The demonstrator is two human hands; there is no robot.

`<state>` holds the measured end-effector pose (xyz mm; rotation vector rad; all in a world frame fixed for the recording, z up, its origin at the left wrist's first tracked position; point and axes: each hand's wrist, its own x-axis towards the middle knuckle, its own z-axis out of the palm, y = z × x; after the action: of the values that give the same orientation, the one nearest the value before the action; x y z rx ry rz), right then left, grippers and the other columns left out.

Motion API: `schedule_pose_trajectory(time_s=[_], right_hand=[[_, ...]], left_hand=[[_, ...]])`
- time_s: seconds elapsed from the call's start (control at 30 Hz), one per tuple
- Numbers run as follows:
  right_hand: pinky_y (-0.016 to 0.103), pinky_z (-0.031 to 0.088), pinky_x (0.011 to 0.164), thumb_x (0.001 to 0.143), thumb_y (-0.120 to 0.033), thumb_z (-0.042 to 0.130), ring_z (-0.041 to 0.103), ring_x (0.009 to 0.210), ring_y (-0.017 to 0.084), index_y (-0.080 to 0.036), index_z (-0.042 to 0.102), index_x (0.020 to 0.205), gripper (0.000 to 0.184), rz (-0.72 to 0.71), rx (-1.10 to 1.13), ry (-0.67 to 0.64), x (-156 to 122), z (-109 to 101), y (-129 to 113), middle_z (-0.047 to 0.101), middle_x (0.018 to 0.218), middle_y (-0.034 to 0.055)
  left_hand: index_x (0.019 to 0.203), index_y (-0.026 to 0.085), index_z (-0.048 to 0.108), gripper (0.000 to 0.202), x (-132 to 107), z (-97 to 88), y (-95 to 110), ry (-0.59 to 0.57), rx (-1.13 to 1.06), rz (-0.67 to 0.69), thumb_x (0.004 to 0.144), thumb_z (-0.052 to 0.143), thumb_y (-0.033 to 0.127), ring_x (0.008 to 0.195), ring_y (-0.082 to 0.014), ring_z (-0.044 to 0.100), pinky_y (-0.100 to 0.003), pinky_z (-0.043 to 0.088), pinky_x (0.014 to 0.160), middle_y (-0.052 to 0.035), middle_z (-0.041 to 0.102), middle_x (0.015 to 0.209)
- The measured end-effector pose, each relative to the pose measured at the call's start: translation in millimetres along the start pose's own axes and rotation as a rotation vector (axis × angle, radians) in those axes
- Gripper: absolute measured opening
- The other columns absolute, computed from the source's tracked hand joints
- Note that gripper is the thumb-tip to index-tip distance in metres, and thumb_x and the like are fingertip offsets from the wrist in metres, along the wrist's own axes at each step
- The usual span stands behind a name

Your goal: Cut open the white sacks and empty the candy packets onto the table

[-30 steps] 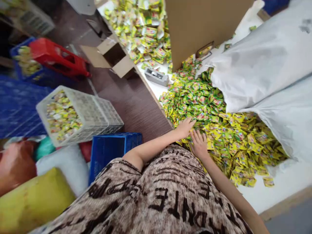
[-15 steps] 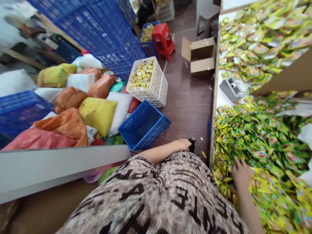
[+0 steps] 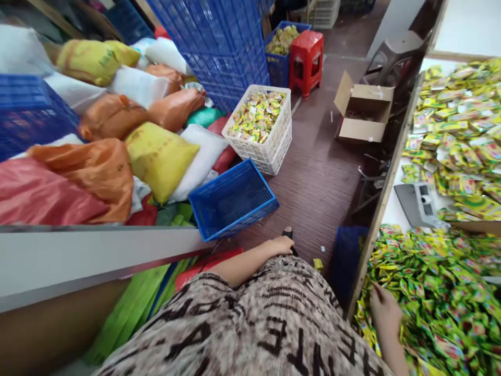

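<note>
My left hand [image 3: 282, 245] lies against the front of the patterned garment [image 3: 270, 324] I wear, its fingers mostly out of sight and nothing visible held. On the right, my right hand [image 3: 385, 310] rests over a heap of small green-and-yellow packets [image 3: 434, 292] by the table's near edge. Its fingers reach down among the packets, partly hidden, and I see nothing gripped. A grey dispenser-like holder [image 3: 418, 203] stands on the white tabletop beyond this heap. Behind it lies a second heap of yellow packets [image 3: 462, 141].
A blue crate [image 3: 235, 201] sits tilted on the floor, beside white crates [image 3: 274, 151] of packets. Beyond are a red stool [image 3: 306, 62], an open carton [image 3: 364, 115] and stacked blue crates [image 3: 219, 47]. Full sacks [image 3: 160, 156] pile up at left, behind a pale ledge [image 3: 97, 256].
The view has turned left and shifted, so the table stands further right. My right hand has drawn toward the table's edge, its fingers less spread. My left hand stays at the garment.
</note>
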<state>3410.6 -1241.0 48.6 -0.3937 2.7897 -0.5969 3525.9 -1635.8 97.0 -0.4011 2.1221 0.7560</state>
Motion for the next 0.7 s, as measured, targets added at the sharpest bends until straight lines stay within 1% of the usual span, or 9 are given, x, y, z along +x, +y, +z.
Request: schedule_pose_trajectory(time_s=[0.1, 0.13, 0.2, 0.3, 0.37, 0.43, 0.57, 0.63, 0.7], right_hand=[[0.030, 0.052, 0.090, 0.086, -0.030, 0.040, 0.068, 0.101, 0.023, -0.015, 0.075, 0.103, 0.041, -0.184, -0.108, -0.489, 44.0, 21.3, -107.4, 0.072, 0.109, 0.0139], [0.027, 0.050, 0.092, 0.088, -0.025, 0.042, 0.066, 0.107, 0.021, -0.017, 0.075, 0.104, 0.037, -0.187, -0.203, -0.678, 55.8, 31.2, -132.3, 0.071, 0.115, 0.0128], [0.023, 0.049, 0.087, 0.087, -0.022, 0.051, 0.067, 0.104, 0.020, -0.019, 0.076, 0.095, 0.027, -0.069, -0.247, -0.821, 73.4, 53.5, -156.6, 0.073, 0.108, 0.0109], [0.023, 0.048, 0.082, 0.087, -0.021, 0.059, 0.068, 0.098, 0.020, -0.015, 0.076, 0.092, 0.018, 0.137, -0.291, -0.960, 75.1, 80.0, -146.4, 0.074, 0.103, 0.0131], [0.027, 0.050, 0.081, 0.088, -0.022, 0.063, 0.068, 0.093, 0.019, -0.012, 0.073, 0.091, 0.015, 0.260, -0.315, -1.035, 61.2, 89.1, -131.5, 0.073, 0.099, 0.0139], [0.032, 0.053, 0.082, 0.090, -0.028, 0.065, 0.067, 0.089, 0.018, -0.011, 0.069, 0.093, 0.018, 0.361, -0.318, -1.090, 43.3, 95.7, -120.4, 0.071, 0.097, 0.0102], [0.034, 0.055, 0.082, 0.094, -0.035, 0.062, 0.066, 0.088, 0.016, -0.012, 0.066, 0.096, 0.023, 0.515, -0.228, -1.135, 15.2, 121.7, -109.0, 0.068, 0.096, 0.0047], [0.033, 0.056, 0.079, 0.094, -0.036, 0.062, 0.066, 0.085, 0.015, -0.012, 0.065, 0.094, 0.025, 0.594, -0.157, -1.132, 7.0, 146.5, -103.4, 0.068, 0.093, 0.0042], [0.031, 0.056, 0.075, 0.094, -0.038, 0.062, 0.065, 0.079, 0.014, -0.011, 0.065, 0.092, 0.027, 0.685, -0.081, -1.114, 0.6, 178.9, -94.1, 0.068, 0.088, 0.0035]], left_hand=[[0.113, 0.022, 0.069, 0.035, 2.4, -14.0, -47.6, 0.018, -0.055, -0.043, 0.080, 0.067, 0.032, 0.111, -0.0205, 0.066, -0.026, 0.048, 0.098, -0.0075, 0.070, 0.119], [0.118, 0.022, 0.067, 0.036, 3.1, -15.4, -64.0, 0.024, -0.065, -0.053, 0.083, 0.063, 0.032, 0.116, -0.0200, 0.063, -0.026, 0.046, 0.101, -0.0074, 0.068, 0.124], [0.131, 0.021, 0.059, 0.042, 5.6, -15.6, -96.5, 0.037, -0.070, -0.081, 0.091, 0.053, 0.033, 0.128, -0.0196, 0.055, -0.027, 0.040, 0.109, -0.0076, 0.061, 0.137], [0.140, 0.015, 0.050, 0.048, 10.2, -14.4, -141.4, 0.024, -0.040, -0.180, 0.095, 0.047, 0.030, 0.135, -0.0230, 0.049, -0.032, 0.034, 0.114, -0.0122, 0.053, 0.145], [0.136, 0.012, 0.055, 0.047, 13.0, -12.5, -165.2, -0.021, -0.018, -0.239, 0.093, 0.050, 0.030, 0.131, -0.0262, 0.054, -0.033, 0.038, 0.111, -0.0153, 0.058, 0.139], [0.131, 0.012, 0.059, 0.045, 18.1, -7.6, -181.1, -0.074, -0.009, -0.269, 0.091, 0.054, 0.033, 0.126, -0.0275, 0.058, -0.032, 0.041, 0.107, -0.0159, 0.063, 0.132], [0.141, 0.017, 0.050, 0.055, 39.3, 18.8, -185.1, -0.163, -0.034, -0.268, 0.093, 0.051, 0.044, 0.131, -0.0245, 0.054, -0.030, 0.041, 0.108, -0.0111, 0.057, 0.141], [0.147, 0.021, 0.042, 0.062, 49.8, 41.5, -176.2, -0.225, -0.052, -0.252, 0.093, 0.051, 0.048, 0.134, -0.0216, 0.050, -0.027, 0.040, 0.109, -0.0084, 0.052, 0.147], [0.152, 0.022, 0.033, 0.073, 57.2, 68.0, -165.4, -0.299, -0.047, -0.258, 0.089, 0.056, 0.051, 0.137, -0.0234, 0.048, -0.030, 0.040, 0.109, -0.0113, 0.046, 0.151]])
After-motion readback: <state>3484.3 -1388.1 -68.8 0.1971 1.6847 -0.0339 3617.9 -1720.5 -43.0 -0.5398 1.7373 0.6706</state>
